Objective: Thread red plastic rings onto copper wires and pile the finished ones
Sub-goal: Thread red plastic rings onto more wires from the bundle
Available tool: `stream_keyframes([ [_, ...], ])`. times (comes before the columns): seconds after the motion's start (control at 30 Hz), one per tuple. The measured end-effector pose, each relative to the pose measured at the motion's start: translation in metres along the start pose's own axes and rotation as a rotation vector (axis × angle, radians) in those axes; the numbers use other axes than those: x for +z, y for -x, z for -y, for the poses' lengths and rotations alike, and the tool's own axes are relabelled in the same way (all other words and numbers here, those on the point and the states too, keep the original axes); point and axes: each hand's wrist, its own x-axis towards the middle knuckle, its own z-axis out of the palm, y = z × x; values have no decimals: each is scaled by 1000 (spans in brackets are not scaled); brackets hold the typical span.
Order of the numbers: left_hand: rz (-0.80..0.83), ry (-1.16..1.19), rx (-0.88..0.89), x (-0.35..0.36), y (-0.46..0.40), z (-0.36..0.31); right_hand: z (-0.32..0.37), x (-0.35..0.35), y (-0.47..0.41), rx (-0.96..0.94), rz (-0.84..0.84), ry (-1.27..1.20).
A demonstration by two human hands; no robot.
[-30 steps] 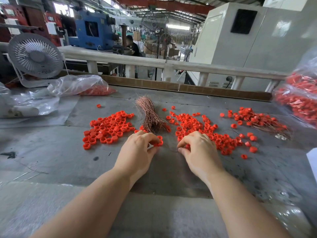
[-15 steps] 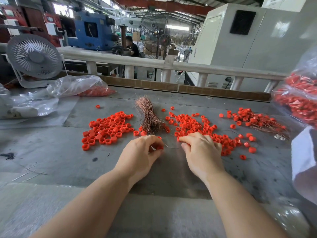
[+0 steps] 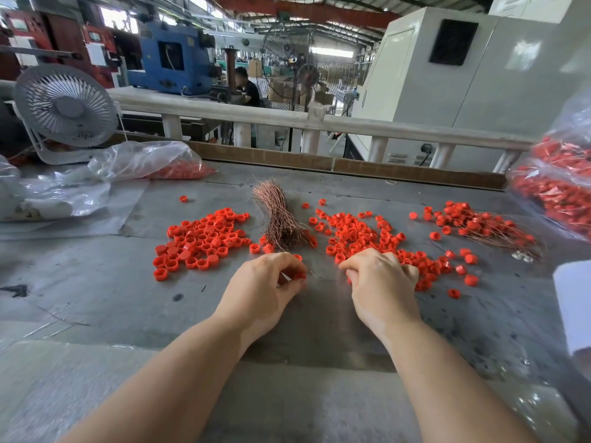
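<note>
Bare grey table point(image 3: 96, 282) surface lies at lower left and along the bottom of the frame; a board edge point(image 3: 351, 166) bounds the far side. Left hand point(image 3: 265, 292), centre frame, fingers curled, pinches a red ring point(image 3: 299, 275). Right hand point(image 3: 380, 282), just right of it, fingers curled down on the near edge of the middle ring heap point(image 3: 361, 235); what it holds cannot be told. Copper wire bundle point(image 3: 281, 219) lies above the hands; left ring heap point(image 3: 201, 241) at centre left; finished pile point(image 3: 479, 225) at right.
</note>
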Motion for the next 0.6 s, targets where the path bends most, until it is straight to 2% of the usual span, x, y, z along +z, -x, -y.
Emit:
stream_keyframes([
  [0.27,-3,3,-3,0,0,-1,6,-7,3,-27,7,-76],
  [0.47,-3,14,-2,1,1,0,4,-7,4,-74,8,-38],
  [0.53,-6,26,-6,0,0,1,3,-5,2,-105,-43,-64],
  [0.6,-5,39,-7,0,0,0,3,-5,0,-134,-172,-225],
])
